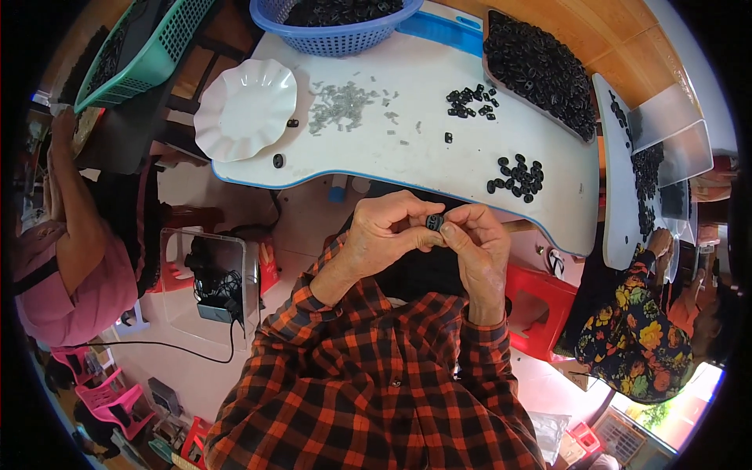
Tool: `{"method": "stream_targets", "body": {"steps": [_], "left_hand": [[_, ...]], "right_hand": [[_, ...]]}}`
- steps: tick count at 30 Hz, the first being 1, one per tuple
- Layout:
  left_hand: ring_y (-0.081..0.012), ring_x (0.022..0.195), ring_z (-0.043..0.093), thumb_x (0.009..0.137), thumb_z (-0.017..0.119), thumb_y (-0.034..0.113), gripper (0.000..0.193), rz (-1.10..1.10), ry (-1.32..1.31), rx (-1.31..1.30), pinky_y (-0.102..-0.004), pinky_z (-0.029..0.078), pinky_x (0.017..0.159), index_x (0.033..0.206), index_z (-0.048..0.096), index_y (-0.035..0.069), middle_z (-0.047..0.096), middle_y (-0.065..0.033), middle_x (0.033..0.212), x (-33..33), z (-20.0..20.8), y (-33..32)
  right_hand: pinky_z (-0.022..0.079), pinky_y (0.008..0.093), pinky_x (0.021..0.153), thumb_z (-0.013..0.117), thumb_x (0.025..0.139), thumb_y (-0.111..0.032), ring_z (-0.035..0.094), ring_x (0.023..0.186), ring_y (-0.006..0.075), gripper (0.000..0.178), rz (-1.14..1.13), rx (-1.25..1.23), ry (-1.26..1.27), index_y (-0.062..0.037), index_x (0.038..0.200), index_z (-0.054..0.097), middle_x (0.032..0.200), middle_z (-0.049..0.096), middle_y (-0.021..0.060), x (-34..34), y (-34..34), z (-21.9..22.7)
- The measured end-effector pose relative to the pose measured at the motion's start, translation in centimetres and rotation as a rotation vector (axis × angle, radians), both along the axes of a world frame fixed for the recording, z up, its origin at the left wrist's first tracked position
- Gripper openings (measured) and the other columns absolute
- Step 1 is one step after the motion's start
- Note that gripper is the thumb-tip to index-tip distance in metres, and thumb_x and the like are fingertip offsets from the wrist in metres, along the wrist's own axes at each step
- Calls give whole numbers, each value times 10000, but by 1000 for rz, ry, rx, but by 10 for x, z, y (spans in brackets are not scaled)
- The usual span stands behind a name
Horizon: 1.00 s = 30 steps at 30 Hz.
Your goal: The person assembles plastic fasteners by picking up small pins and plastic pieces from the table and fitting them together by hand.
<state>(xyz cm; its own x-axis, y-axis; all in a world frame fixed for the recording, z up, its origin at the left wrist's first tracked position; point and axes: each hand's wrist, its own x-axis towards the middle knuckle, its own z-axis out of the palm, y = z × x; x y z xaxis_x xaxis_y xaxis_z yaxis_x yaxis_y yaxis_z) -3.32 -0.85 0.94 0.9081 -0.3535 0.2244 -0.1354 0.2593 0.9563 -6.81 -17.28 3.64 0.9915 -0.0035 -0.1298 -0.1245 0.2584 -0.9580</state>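
Between the fingertips of my left hand [392, 231] and my right hand [478, 247] is a small black oval plastic piece [434, 222] with openings in its face. Both hands pinch it just off the table's near edge. Beyond them, on the white table [376, 160], lies a loose group of black oval pieces [517, 177] at the right. Farther back sits a cluster of blockier black pieces [471, 103], with a single one [449, 138] apart from it. Small clear plastic bits [342, 106] are scattered left of centre.
A white scalloped plate [244, 110] stands at the table's left, two black pieces beside it. At the back are a blue basket [329, 41] and a tray heaped with black parts [540, 70]. People work on the left [74, 258] and right [638, 329]. A red stool [540, 309] is nearby.
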Motion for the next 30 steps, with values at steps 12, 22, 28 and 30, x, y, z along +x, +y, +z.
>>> {"method": "stream_targets", "body": {"steps": [12,22,28,30], "left_hand": [[-108,697,636,827,608,-68,275,-23,17,-68,-204,530,594,1102,606,-51,603,-85,846,-2,-2,-4],[-58,588,552,874,579,62,302,52,277,110,-202,464,531,1166,556,-11,583,-8,699,36,20,15],[-79,576,571,850,605,99,308,434,8,316,-217,471,541,1110,576,-65,610,-42,721,133,55,47],[-86,599,589,849,618,127,353,491,-78,323,-214,479,558,1124,563,-88,627,-61,742,163,72,57]], "right_hand": [[477,217,674,588,839,52,570,738,84,107,-46,-153,-75,18,921,528,821,589,42,-1,5,1],[450,194,669,643,828,-9,544,715,57,101,-81,-239,1,-1,887,561,806,600,16,-6,1,-15],[444,189,653,648,827,-18,538,706,49,100,-32,-251,18,-11,882,565,788,600,9,-12,3,-23],[440,187,617,646,819,-20,538,658,59,89,-56,-234,14,-16,866,571,758,607,25,-13,8,-25]]}}
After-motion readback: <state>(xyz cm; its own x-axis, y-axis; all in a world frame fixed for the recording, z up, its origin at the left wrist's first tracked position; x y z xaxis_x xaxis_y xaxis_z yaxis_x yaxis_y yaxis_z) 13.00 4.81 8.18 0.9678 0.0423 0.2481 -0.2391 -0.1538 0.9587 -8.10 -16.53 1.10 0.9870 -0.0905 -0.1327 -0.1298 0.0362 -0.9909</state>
